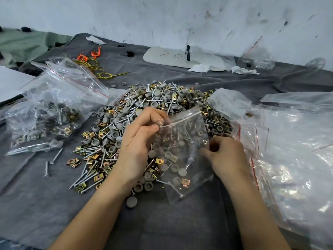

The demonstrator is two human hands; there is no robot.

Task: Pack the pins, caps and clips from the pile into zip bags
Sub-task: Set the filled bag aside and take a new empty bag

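Left hand (140, 141) pinches top edge of zip bag (182, 141) between thumb and fingers. Zip bag, part filled with pins, caps and clips, hangs between both hands. Right hand (228, 156) at bag's right side, fingers curled; cannot tell what it grips. Pile (144, 105) beyond and under left hand. Filled bags (45, 114) well left of left hand; empty bags (292, 150) just right of right hand.

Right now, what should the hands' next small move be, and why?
Probably slide the left hand along the top strip of the small clear zip bag to seal it: that hand pinches the strip, the right hand grips the bag's side, and silver pins, grey caps and brass clips already lie inside.
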